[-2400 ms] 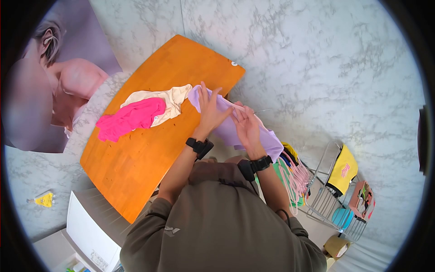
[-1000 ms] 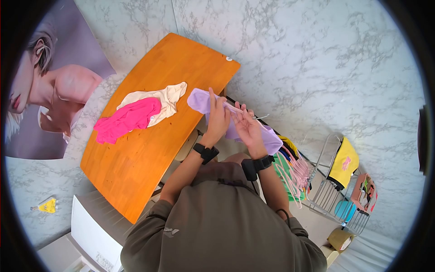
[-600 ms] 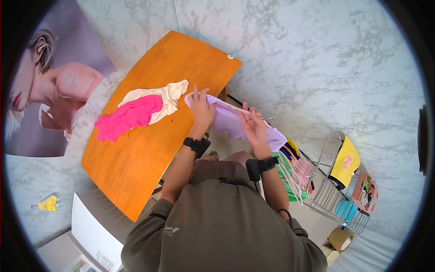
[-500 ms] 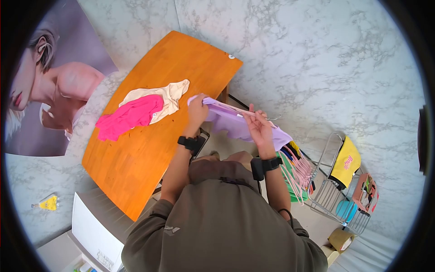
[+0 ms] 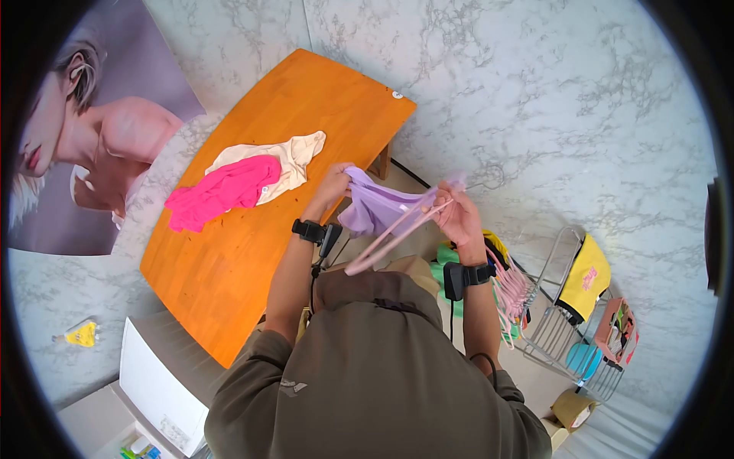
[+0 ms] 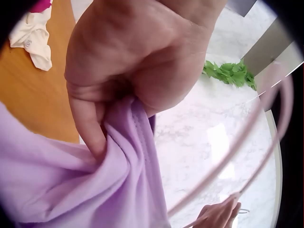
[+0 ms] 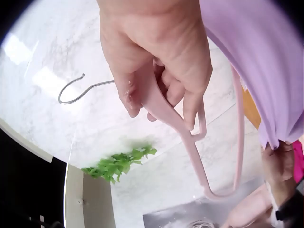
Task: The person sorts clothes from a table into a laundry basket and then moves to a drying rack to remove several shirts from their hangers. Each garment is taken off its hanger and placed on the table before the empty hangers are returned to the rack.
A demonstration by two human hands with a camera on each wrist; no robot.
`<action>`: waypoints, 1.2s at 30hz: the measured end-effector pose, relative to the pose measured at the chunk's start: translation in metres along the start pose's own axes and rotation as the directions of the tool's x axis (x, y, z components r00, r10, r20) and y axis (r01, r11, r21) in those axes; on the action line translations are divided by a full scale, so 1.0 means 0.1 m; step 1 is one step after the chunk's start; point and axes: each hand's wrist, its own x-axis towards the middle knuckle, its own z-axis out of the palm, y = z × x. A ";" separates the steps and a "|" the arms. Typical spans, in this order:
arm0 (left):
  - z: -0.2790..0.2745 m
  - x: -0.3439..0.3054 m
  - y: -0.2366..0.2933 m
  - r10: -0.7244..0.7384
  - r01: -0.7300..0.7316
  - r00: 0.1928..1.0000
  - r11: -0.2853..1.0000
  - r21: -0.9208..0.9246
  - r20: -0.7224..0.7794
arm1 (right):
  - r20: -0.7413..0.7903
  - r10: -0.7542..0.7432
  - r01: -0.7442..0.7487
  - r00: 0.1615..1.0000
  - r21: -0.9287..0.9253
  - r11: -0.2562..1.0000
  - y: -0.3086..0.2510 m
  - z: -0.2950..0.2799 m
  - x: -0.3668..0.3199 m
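In the head view, a lavender garment point(image 5: 375, 210) is stretched between the two hands beside the table. The left hand point(image 5: 334, 183) grips one end of it; in the left wrist view the cloth point(image 6: 126, 156) bunches under curled fingers. The right hand point(image 5: 459, 218) holds a pink hanger point(image 5: 359, 265), whose one arm hangs free of the cloth, toward the body. Seen from the right wrist, thumb and fingers pinch the hanger point(image 7: 164, 113) near its neck, with the metal hook point(image 7: 71, 100) sticking out past the thumb. Part of the garment lies close behind that hand.
A bright pink garment point(image 5: 229, 191) lies over a cream one point(image 5: 306, 157) on the wooden table point(image 5: 222, 298). At the right, several pink hangers point(image 5: 511, 294) hang by a wire rack point(image 5: 547, 329) bearing a yellow cloth point(image 5: 587, 275). The marbled wall point(image 5: 520, 92) stands behind.
The hanger, earlier along the garment's top edge, has swung down toward the body. The left hand has gone from spread fingers to gripping the garment's end. The right hand has moved right.
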 end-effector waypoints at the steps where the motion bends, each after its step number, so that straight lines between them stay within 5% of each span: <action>1: -0.04 0.05 -0.01 0.013 -0.013 0.999 1.000 -0.005 -0.046 | -0.014 0.049 -0.050 0.999 -0.053 0.997 -0.02 -0.04 0.00; 5: -0.25 0.12 0.00 0.095 -0.087 0.966 0.995 0.043 -0.242 | -0.064 0.134 -0.135 0.989 -0.013 0.991 -0.26 -0.46 0.09; 11: -0.56 0.15 0.05 0.239 -0.278 0.909 0.958 -0.069 -0.343 | -0.223 0.227 -0.288 0.948 -0.299 0.910 -0.38 -0.66 -0.16; 16: -0.91 0.05 0.46 0.395 -0.413 0.790 0.908 0.069 -0.468 | -0.290 0.210 -0.323 0.934 -0.430 0.843 -0.24 -0.95 -0.45; 18: -1.09 0.09 0.69 0.530 -0.433 0.683 0.848 0.306 -0.503 | -0.293 0.223 -0.357 0.930 -0.568 0.742 -0.21 -1.07 -0.51; 20: -1.27 0.04 1.07 0.577 -0.420 0.665 0.814 0.402 -0.474 | -0.307 0.198 -0.349 0.931 -0.584 0.733 -0.22 -1.17 -0.56; 24: -1.75 -0.16 1.84 0.616 -0.311 0.457 0.786 0.534 -0.642 | -0.358 0.102 -0.339 0.928 -0.698 0.631 -0.31 -1.38 -0.74; 26: -2.15 -0.28 2.10 0.748 -0.411 0.392 0.664 0.625 -0.536 | -0.382 0.037 -0.321 0.923 -0.715 0.621 -0.27 -1.48 -0.84; 28: -2.19 -0.44 2.41 0.726 -0.664 0.354 0.639 0.388 -0.590 | -0.405 -0.028 -0.305 0.914 -0.731 0.611 -0.20 -1.56 -0.90; 29: -2.16 -0.51 2.54 0.726 -0.663 0.357 0.640 0.388 -0.587 | -0.395 -0.068 -0.243 0.916 -0.682 0.690 -0.17 -1.58 -0.92; 31: -2.08 -0.59 2.70 0.828 -0.808 0.142 0.414 0.419 -0.543 | -0.394 -0.113 -0.174 0.912 -0.622 0.763 -0.09 -1.59 -0.93; 34: -2.27 -0.51 2.59 0.854 -0.618 0.065 0.441 0.651 -0.517 | -0.433 -0.272 0.050 0.860 -0.458 0.887 0.05 -1.54 -0.84; 35: -2.27 -0.45 2.49 0.856 -0.625 0.078 0.441 0.644 -0.511 | -0.441 -0.282 0.059 0.852 -0.455 0.889 0.08 -1.53 -0.81; 36: -2.23 -0.38 2.33 0.865 -0.390 0.177 0.500 0.773 -0.470 | -0.439 -0.304 0.093 0.846 -0.440 0.893 0.09 -1.53 -0.80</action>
